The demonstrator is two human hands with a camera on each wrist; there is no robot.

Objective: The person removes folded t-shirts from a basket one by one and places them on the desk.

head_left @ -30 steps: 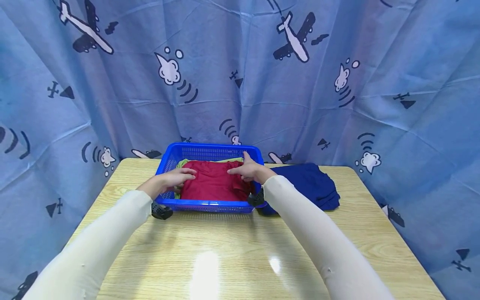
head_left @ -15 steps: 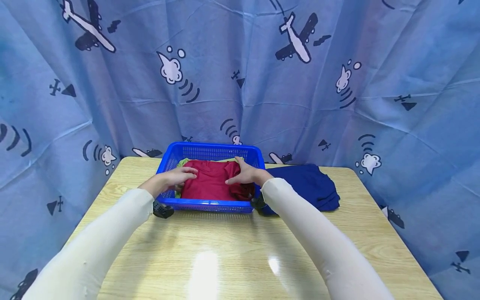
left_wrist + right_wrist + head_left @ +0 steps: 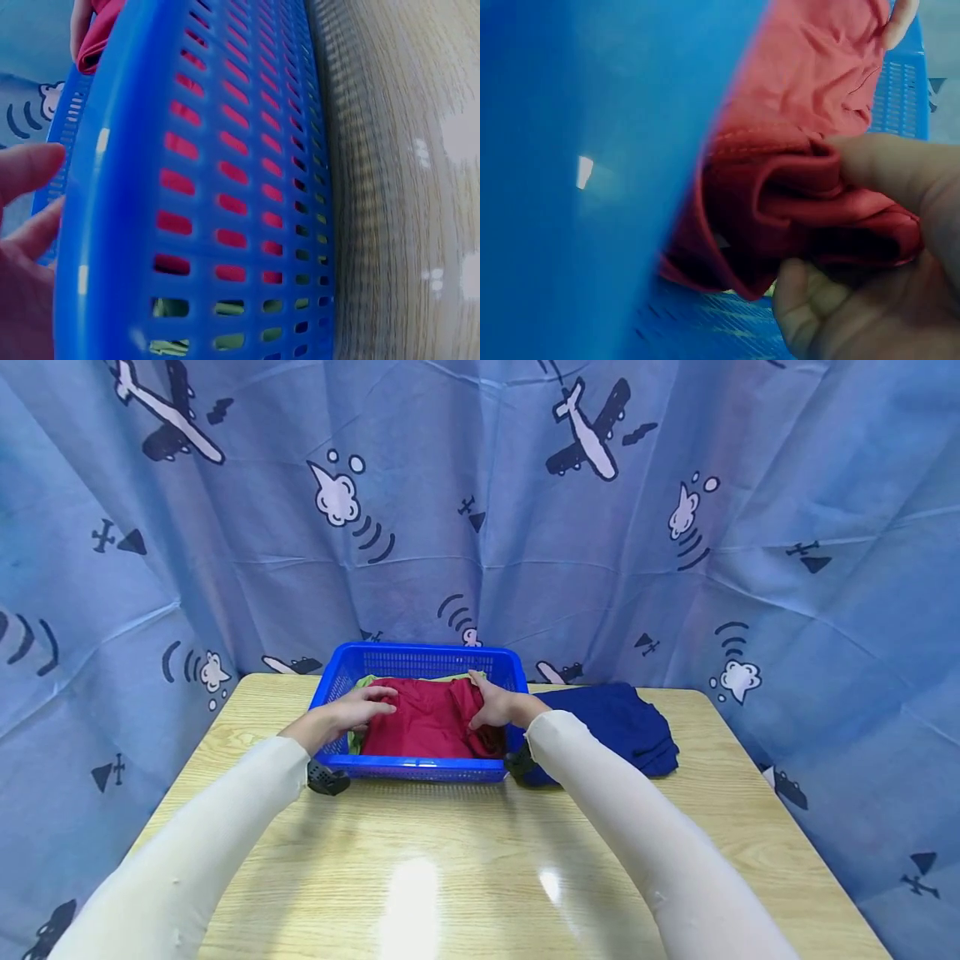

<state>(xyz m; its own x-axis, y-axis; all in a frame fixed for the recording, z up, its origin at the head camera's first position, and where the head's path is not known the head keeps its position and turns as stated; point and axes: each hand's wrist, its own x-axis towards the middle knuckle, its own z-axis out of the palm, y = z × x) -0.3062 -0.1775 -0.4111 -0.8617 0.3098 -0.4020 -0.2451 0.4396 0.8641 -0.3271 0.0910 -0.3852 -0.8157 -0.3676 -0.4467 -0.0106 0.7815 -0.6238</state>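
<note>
A red garment with stitched seams [image 3: 416,727] lies folded in a blue perforated plastic basket [image 3: 427,767]. My right hand [image 3: 498,703] holds the garment's right edge; in the right wrist view its thumb lies over the layered red fold [image 3: 810,195] and the fingers lie below. My left hand [image 3: 352,710] is at the left end of the basket, its fingers over the garment's left edge. In the left wrist view the thumb and a finger of that hand are spread apart behind the rim; the other fingertips are hidden. Under the red garment shows a yellow-green cloth [image 3: 366,682].
Just right of the basket lies a folded navy cloth [image 3: 618,727], partly behind my right forearm. Both stand toward the back of a wooden table [image 3: 480,852]. A blue curtain with airplane prints [image 3: 420,527] hangs behind.
My right hand has changed its shape, its index finger no longer pointing up, and has come round the garment's right edge. That edge now bunches up in a fold. My left hand has barely moved.
</note>
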